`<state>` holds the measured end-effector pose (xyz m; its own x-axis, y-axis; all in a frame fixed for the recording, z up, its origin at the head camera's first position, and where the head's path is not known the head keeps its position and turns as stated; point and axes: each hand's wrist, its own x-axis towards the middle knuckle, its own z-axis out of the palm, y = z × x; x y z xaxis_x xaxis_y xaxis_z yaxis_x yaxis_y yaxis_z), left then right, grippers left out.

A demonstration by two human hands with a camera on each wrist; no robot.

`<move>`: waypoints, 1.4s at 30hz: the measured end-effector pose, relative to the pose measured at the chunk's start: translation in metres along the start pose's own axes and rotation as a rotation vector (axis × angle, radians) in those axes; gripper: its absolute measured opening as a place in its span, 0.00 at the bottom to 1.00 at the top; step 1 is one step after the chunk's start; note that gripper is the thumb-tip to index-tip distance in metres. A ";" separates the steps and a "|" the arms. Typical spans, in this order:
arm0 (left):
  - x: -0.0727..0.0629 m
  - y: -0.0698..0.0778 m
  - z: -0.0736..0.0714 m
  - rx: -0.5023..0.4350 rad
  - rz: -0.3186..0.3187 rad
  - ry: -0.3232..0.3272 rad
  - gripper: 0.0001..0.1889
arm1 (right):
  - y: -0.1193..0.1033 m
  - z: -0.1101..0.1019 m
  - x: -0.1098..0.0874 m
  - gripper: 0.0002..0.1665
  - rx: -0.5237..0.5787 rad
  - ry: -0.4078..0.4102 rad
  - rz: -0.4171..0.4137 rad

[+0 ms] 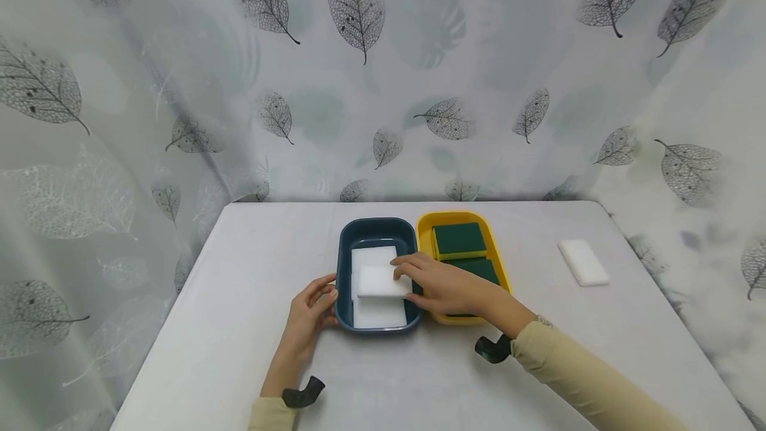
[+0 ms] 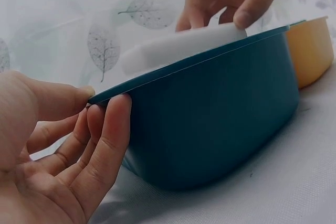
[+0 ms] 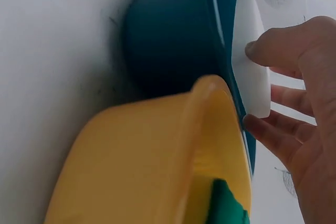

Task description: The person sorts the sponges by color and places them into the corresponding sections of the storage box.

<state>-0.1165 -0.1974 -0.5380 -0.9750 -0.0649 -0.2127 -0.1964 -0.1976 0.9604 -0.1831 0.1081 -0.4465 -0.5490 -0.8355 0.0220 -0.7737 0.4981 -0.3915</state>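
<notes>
A dark blue basin [image 1: 377,223] stands mid-table with white sponge blocks [image 1: 380,314] lying flat in it. My left hand [image 1: 310,314] pinches the basin's left rim, thumb on top and fingers against the outer wall, as the left wrist view shows. Over the basin, my right hand [image 1: 439,281] holds another white sponge block [image 1: 378,281] by its right end, between thumb and fingers. In the right wrist view this block [image 3: 249,61] is at rim height. How many blocks lie beneath is partly hidden.
A yellow basin [image 1: 426,221] touches the blue one on its right and holds green-and-yellow scouring sponges [image 1: 459,239]. One more white sponge block [image 1: 583,262] lies alone at the right of the white table [image 1: 239,251]. A leaf-patterned curtain [image 1: 359,118] hangs behind.
</notes>
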 end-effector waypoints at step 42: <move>-0.002 -0.002 0.001 0.019 0.003 0.011 0.23 | -0.016 0.019 0.021 0.24 -0.382 -0.082 -0.065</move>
<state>-0.1146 -0.1959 -0.5391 -0.9744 -0.0767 -0.2114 -0.1952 -0.1791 0.9643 -0.1767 0.0780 -0.4569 -0.4800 -0.8762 -0.0443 -0.8764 0.4812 -0.0208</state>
